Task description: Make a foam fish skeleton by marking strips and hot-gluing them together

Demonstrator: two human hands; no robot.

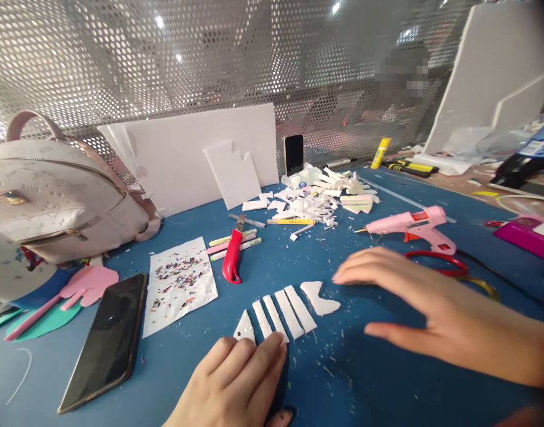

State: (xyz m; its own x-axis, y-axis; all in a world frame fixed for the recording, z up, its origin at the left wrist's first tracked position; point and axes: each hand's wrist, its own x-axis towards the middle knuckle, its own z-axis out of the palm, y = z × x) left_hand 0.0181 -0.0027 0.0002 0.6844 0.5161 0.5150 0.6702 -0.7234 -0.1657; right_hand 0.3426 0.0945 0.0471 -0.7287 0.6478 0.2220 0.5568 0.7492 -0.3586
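White foam pieces lie in a row like a fish skeleton: a triangular head piece [245, 326] with a black dot, several narrow strips [288, 314] and a notched tail piece [320, 298]. My left hand [236, 379] rests at the row's near side. Its fingers lie together with the tips touching the lower ends of the strips, and the thumb is apart below. To the right of the tail, my right hand [414, 302] hovers with fingers stretched out and thumb spread, holding nothing. A pink glue gun [409, 228] lies beyond it.
Behind the row lie a red utility knife [233, 255], pastel markers [249, 240] and a heap of foam scraps [312, 198]. At left are a speckled paper [181, 281], a phone [105, 344] and a backpack [63, 190]. Red-handled scissors [441, 264] lie behind my right hand.
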